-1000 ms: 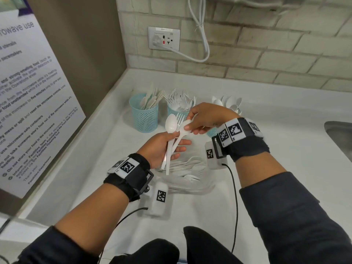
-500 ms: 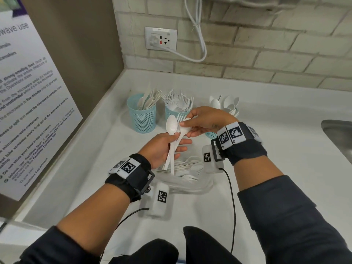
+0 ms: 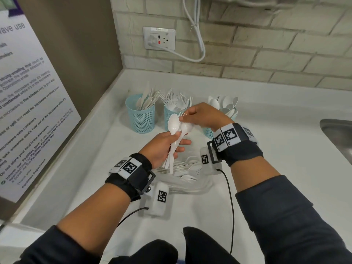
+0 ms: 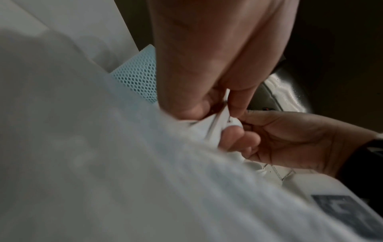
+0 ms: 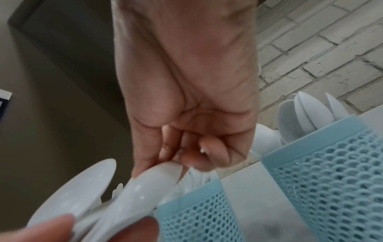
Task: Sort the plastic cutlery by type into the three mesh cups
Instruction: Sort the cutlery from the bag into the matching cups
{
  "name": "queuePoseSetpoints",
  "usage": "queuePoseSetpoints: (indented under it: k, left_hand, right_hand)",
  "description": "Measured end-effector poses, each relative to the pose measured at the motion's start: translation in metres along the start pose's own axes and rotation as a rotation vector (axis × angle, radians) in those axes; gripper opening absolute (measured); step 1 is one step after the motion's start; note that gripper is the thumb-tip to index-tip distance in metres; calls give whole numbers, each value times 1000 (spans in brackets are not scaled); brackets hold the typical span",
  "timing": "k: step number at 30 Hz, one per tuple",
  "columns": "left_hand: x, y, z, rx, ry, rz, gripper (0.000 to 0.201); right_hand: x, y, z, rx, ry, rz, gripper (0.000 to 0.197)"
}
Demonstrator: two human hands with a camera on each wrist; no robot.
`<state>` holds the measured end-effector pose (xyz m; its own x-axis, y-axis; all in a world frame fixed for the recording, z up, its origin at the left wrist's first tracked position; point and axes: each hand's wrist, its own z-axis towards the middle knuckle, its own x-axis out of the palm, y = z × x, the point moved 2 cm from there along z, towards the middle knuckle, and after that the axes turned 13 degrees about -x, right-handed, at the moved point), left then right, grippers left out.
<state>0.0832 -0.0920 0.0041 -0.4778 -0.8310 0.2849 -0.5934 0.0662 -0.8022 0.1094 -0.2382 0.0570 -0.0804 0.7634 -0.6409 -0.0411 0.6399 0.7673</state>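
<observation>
A clear tray (image 3: 190, 187) of loose cutlery (image 3: 187, 171) was seen nearest on the counter (image 3: 266, 149), below both hands. Just above it, a small bundle of white pieces was gripped by the left hand (image 3: 163, 147), fingers curled round the handles; two spoons (image 3: 173, 124) stood bowl-up from that grip. The bowl of the right-hand spoon was pinched by the right hand (image 3: 202, 116), whose remaining fingers were curled into the palm. A fork's tines (image 3: 183, 115) were visible just behind the bowls; which hand held it could not be determined. Beyond the hands, three blue mesh cups were lined up near the wall: the left cup (image 3: 142, 116) was filled with knives, the middle cup (image 3: 170, 111) with forks, the right cup (image 3: 209, 131) with spoons.
</observation>
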Motion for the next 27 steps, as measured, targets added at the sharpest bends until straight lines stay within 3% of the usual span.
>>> queuePoseSetpoints:
  k: [8,13,15,18,23,27]
  left_hand:
    - [-7,-5,1,49,-88,43,18]
    - [-14,-2,3,35,-112,34,24]
    - [-14,-1,4,26,-111,20,24]
    - [-15,-1,6,18,-108,8,25]
    - [-17,-1,6,0,-98,-25,27]
    - [-20,-1,6,-27,-46,-88,32]
  right_hand:
    - [-34,15,15,-243,-801,33,16]
    - [-46,29,15,-426,-1008,71,18]
    - [-41,32,18,-493,-1013,-18,20]
    - [-26,25,26,-531,-858,-257,23]
    - [1,3,35,-360,-489,-668,27]
    - [3,-2,31,-251,-397,-757,31]
